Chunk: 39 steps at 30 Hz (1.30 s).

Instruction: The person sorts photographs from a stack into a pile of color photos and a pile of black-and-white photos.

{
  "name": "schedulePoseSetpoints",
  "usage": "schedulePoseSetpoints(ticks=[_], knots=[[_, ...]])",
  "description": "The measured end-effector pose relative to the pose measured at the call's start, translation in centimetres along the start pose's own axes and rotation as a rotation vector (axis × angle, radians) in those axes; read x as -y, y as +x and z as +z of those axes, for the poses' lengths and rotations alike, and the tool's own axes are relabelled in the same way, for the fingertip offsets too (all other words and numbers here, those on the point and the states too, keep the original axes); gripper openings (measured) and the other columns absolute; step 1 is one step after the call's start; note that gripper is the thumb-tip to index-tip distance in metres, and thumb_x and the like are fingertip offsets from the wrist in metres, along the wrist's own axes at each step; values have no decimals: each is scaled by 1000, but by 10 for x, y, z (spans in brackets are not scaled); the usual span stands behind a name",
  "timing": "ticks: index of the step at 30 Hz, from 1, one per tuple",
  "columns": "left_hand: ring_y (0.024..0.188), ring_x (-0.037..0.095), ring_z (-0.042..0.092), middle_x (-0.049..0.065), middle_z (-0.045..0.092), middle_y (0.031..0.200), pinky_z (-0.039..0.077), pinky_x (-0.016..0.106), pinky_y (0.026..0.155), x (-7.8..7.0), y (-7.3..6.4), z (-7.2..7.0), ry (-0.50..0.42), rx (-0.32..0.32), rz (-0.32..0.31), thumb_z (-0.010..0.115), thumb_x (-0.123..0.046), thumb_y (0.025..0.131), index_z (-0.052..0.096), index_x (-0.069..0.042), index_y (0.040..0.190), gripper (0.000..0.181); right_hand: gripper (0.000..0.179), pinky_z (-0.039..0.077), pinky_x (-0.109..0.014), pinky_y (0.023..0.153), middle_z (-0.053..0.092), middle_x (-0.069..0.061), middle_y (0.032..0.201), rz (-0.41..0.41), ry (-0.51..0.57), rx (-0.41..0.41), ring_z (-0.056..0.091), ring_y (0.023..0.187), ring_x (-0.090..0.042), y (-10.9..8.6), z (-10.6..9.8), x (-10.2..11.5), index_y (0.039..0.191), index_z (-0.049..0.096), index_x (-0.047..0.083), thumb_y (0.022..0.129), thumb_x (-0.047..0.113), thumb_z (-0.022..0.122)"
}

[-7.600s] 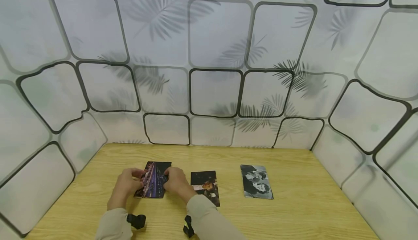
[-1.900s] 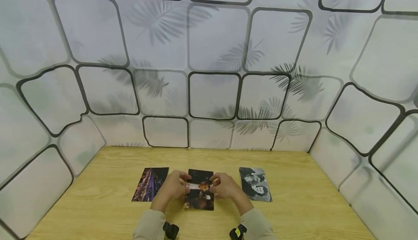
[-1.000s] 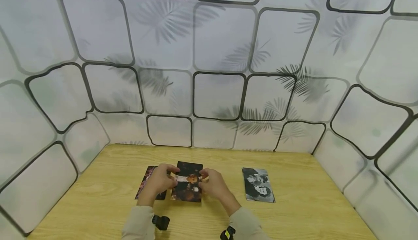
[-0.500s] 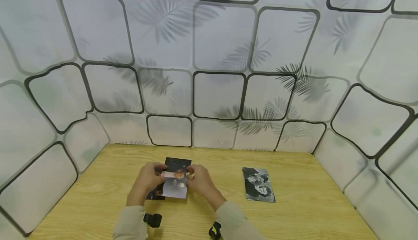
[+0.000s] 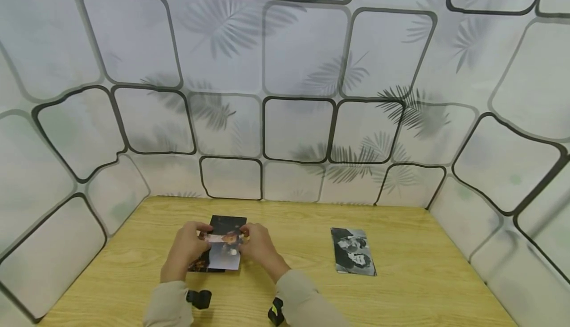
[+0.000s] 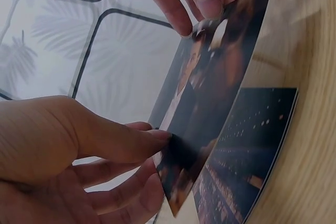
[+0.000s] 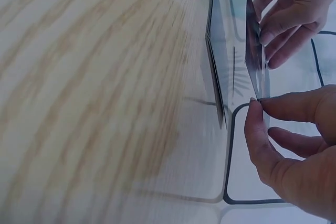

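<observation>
A dark photo print showing a person in a white shirt is held between both hands, raised just above the table. My left hand pinches its left edge between thumb and fingers. On the opposite edge, my right hand pinches it the same way. In the left wrist view the held print tilts above a second photo, a night city scene, lying on the wood. The right wrist view shows a gap between the held print and the thin stack of prints below.
On the right of the wooden table lies a black-and-white photo of two people, with another edge peeking out underneath. Patterned fabric walls enclose the table at the back and both sides.
Earlier both hands were at the city photo, then at the person print in the middle. That print has since been lifted and carried left, over the city photo. The black-and-white photo stays put.
</observation>
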State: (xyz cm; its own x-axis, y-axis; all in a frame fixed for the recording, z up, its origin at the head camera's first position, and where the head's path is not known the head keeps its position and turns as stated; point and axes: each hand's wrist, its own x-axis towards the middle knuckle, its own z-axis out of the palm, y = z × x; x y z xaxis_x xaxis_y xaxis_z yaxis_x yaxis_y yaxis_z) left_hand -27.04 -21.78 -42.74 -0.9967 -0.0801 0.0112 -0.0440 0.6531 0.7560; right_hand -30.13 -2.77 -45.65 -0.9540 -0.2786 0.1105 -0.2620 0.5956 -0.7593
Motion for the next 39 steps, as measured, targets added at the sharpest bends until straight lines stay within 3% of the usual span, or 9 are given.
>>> schedulePoseSetpoints(ticks=[3, 7, 12, 17, 22, 31, 39], knots=[[104, 39, 66, 32, 63, 128, 54, 37, 69, 3, -1, -3, 7, -20, -4, 67, 9, 85, 67, 7, 127, 42, 40, 59, -38, 79, 69, -16, 110, 0, -7, -8, 65, 98, -27, 2, 6, 3, 121, 69, -4, 82, -1, 81], [102, 39, 68, 33, 64, 126, 53, 36, 67, 7, -1, -5, 14, -47, -20, 67, 10, 86, 66, 8, 127, 41, 40, 59, -37, 79, 69, -16, 110, 2, 8, -4, 67, 104, -31, 5, 13, 6, 121, 70, -4, 82, -2, 80], [109, 46, 66, 35, 61, 131, 54, 37, 68, 12, 0, -7, 9, -41, -50, 66, 9, 88, 65, 7, 129, 41, 39, 59, -36, 77, 69, -14, 110, 18, 10, 13, 67, 102, -29, 7, 19, 8, 121, 70, -3, 83, 0, 80], [112, 50, 65, 35, 62, 131, 56, 40, 70, 19, 1, -8, 24, -50, -39, 66, 10, 86, 67, 8, 126, 39, 37, 59, -36, 78, 70, -15, 107, -4, 0, 26, 68, 99, -28, 7, 25, 7, 120, 70, -5, 84, 0, 79], [112, 50, 64, 36, 62, 129, 57, 39, 70, 24, 1, -6, 20, -45, -57, 66, 12, 86, 67, 9, 125, 39, 36, 59, -36, 78, 71, -16, 107, -13, -12, 29, 69, 98, -28, 9, 29, 7, 118, 71, -6, 84, 0, 77], [112, 50, 65, 36, 64, 126, 57, 41, 72, 35, 5, -4, 27, -43, -68, 64, 13, 84, 68, 9, 124, 40, 36, 55, -29, 70, 72, -14, 99, -37, -92, 47, 64, 83, -18, 11, 35, 8, 118, 71, -6, 84, 2, 79], [106, 45, 68, 33, 67, 122, 58, 45, 78, 41, 7, -3, 75, -58, -56, 64, 11, 78, 70, 10, 118, 40, 38, 60, -34, 80, 72, -16, 107, -28, -127, 69, 69, 97, -27, 9, 34, 12, 122, 70, -6, 85, 3, 78]])
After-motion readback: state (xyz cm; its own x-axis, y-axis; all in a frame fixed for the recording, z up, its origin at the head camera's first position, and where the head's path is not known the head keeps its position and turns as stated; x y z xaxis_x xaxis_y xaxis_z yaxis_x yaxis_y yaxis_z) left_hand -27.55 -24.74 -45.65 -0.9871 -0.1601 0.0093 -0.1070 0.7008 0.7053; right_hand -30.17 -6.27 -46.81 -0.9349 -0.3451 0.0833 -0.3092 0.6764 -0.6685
